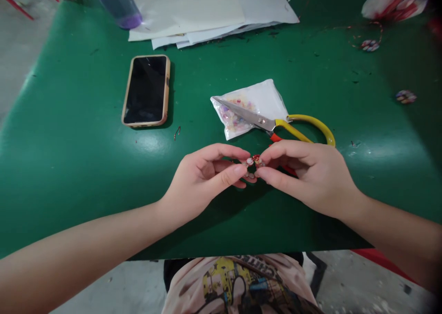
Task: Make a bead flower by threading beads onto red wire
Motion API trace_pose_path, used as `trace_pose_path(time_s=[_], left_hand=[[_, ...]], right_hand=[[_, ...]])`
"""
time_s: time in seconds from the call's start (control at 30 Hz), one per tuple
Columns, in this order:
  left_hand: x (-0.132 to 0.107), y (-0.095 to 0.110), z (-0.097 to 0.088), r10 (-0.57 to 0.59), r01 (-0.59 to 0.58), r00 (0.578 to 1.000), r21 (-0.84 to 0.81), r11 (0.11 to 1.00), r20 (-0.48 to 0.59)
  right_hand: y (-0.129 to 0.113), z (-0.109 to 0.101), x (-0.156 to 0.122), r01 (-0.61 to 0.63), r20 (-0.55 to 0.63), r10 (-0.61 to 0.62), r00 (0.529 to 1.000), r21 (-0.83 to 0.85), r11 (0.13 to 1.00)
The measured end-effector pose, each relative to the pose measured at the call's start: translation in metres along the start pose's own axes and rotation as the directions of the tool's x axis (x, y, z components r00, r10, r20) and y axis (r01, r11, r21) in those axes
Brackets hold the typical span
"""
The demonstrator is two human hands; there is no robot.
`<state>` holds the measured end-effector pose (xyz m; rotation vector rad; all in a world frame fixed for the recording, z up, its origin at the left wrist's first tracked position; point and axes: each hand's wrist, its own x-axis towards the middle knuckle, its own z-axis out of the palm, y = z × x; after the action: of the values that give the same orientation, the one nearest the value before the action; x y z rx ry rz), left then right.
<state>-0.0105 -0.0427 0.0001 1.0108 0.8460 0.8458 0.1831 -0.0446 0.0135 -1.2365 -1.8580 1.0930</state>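
Note:
Between my two hands is a small ring of beads (250, 162) with reddish wire at its top. My left hand (210, 176) pinches its left side between thumb and fingers. The right side is pinched by my right hand (304, 173). My fingertips cover parts of the ring. Just beyond my hands lies a clear-fronted white packet of pastel beads (238, 113). Scissors (264, 122) with yellow and red handles rest across it, blades pointing left. My right hand hides part of the red handle.
A phone (145, 90) lies on the green table (86, 176), with a bent wire scrap (177, 132) nearby. White papers (207, 12) and a purple-based container (119, 5) stand at the back. Beaded pieces (406, 96) and a plastic bag (395, 3) with red contents are at right.

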Motion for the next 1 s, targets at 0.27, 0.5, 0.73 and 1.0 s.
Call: trace_pose_path(time_s=[0.27,0.5,0.73,1.0], left_hand=[[-0.0001,-0.0033,-0.0038,0.052,-0.051,0.995,-0.010,0.999,0.088],[0.0003,-0.0029,-0.0034,0.048,-0.046,0.993,-0.014,0.999,0.108],[-0.0008,-0.0048,-0.0031,0.098,-0.104,0.990,0.059,0.993,0.098],[0.0000,-0.0027,-0.0009,0.094,-0.095,0.995,0.047,0.994,0.016]], right_hand=[[0.0007,-0.0008,0.0015,0.012,-0.028,-0.014,1.000,-0.044,0.999],[0.0013,-0.0012,0.0018,0.143,-0.005,-0.146,0.989,-0.194,0.970],[0.0027,0.0033,-0.0022,0.087,0.022,-0.085,0.996,-0.088,0.992],[-0.0042,0.0023,-0.0022,0.100,0.038,-0.096,0.995,-0.119,0.988]])
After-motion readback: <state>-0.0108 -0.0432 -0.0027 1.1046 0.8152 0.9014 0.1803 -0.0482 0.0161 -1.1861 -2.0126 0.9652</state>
